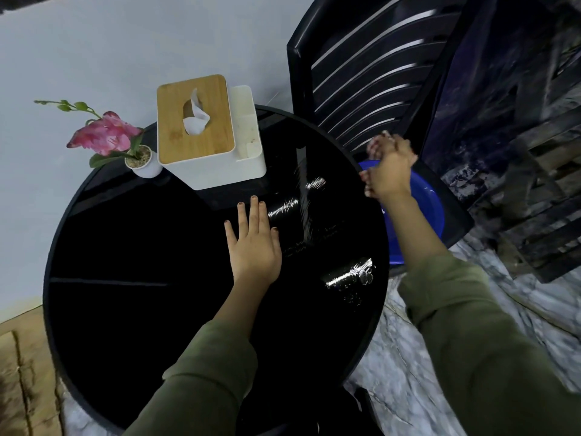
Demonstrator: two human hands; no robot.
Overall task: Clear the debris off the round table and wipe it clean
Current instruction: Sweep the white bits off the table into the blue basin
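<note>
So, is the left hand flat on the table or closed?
Flat and open: the left hand lies palm down on the black table, fingers spread.

Glossy black round glass table, white streaky reflections right of centre. White plastic tissue box with light-brown wooden lid at table's far edge; white tissue. Pink flower, green leaves, small white pot left of box. Blue plastic basin off table's right edge. Olive-green sleeves. Black slatted chair.
</note>
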